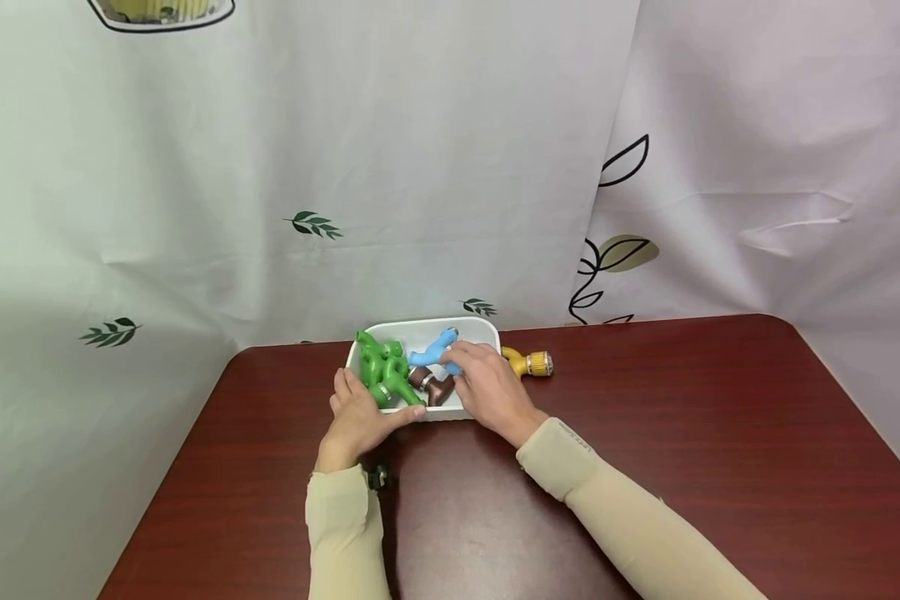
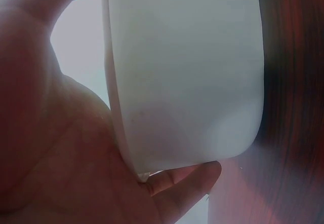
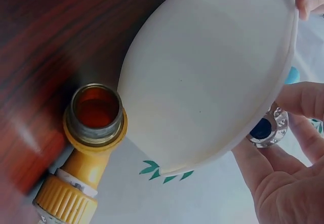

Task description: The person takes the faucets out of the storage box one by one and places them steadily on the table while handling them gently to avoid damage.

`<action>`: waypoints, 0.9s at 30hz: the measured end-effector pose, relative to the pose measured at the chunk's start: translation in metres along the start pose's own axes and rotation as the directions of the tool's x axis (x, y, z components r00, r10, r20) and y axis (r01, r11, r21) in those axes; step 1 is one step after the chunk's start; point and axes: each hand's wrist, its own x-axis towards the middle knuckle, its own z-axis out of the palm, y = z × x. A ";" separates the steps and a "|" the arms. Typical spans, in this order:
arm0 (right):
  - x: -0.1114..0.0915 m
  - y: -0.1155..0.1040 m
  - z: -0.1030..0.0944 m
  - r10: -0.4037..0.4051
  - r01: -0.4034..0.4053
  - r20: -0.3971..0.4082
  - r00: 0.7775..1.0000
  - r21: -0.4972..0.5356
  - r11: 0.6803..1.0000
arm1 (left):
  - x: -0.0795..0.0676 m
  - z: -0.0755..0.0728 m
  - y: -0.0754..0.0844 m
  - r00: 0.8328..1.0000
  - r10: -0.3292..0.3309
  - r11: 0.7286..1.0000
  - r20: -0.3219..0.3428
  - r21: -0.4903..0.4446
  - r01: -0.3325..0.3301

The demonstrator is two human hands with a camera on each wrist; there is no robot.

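A white plastic bin stands on the table by the back curtain. My left hand holds its front left corner, thumb along the front rim and fingers round the left side. Inside at the left lie several green taps, with a brown tap beside them. My right hand reaches over the right rim and pinches a blue tap within the bin. In the right wrist view the blue tap's clear ribbed collar shows between the fingers.
A yellow tap lies on the table just outside the bin's right wall. Its metal-ringed opening faces the right wrist camera. The dark red wooden table spreads to both sides. A printed white curtain hangs right behind the bin.
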 end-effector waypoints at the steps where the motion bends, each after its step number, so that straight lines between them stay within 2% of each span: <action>1: 0.000 0.000 -0.001 -0.003 0.003 -0.005 1.000 0.003 1.000 | 0.000 0.000 0.000 1.000 -0.001 1.000 0.000 0.000 0.001; 5: -0.002 0.001 -0.005 -0.014 0.014 -0.025 1.000 0.009 1.000 | 0.000 0.000 0.001 1.000 0.000 1.000 -0.004 0.005 0.000; 13: -0.006 0.004 -0.013 0.013 -0.013 -0.051 0.999 -0.003 1.000 | -0.001 -0.001 0.002 1.000 -0.001 1.000 0.002 0.009 0.001; 27: -0.015 0.003 -0.025 0.046 -0.046 -0.044 0.998 -0.011 0.999 | 0.000 0.001 0.001 1.000 -0.010 1.000 0.000 0.007 0.010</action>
